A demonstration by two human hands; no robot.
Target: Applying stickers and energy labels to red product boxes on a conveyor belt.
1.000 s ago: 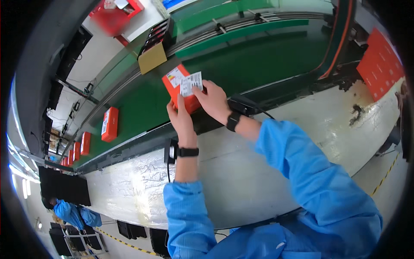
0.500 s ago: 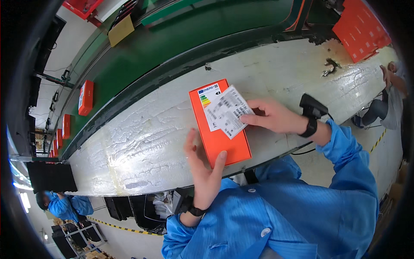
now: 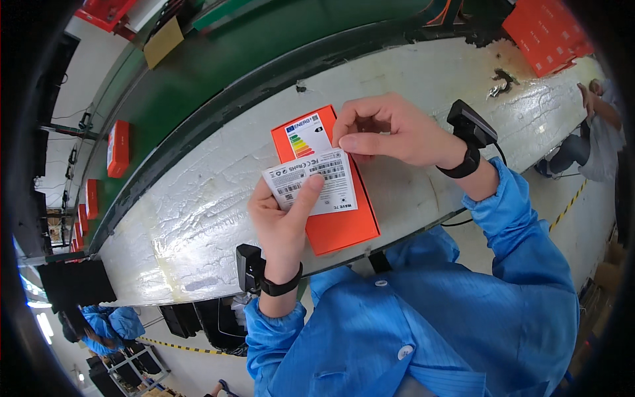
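Pinching a white barcode label in the left hand, with the thumb pressed on its printed face and the fingers tucked underneath, mostly hidden. Holding the right hand at the label's upper right corner, with thumb and index finger bent close together (cannot tell whether gripping the edge or only beside it). Overlapping, with that label, the middle of an orange box, laid flat on the worn silvery desk close to its near edge. Showing, at the box's far end, a white sticker with coloured bars, partly covered by the label. Wearing a black wristband on each wrist, with a small black device beside it. Facing a green conveyor belt beyond the desk, lined toward the left with more orange boxes, well apart from the one under the label. Sharing the desk with a larger orange carton at the far right. Working near another person in blue at the far left and one in grey at the right rim
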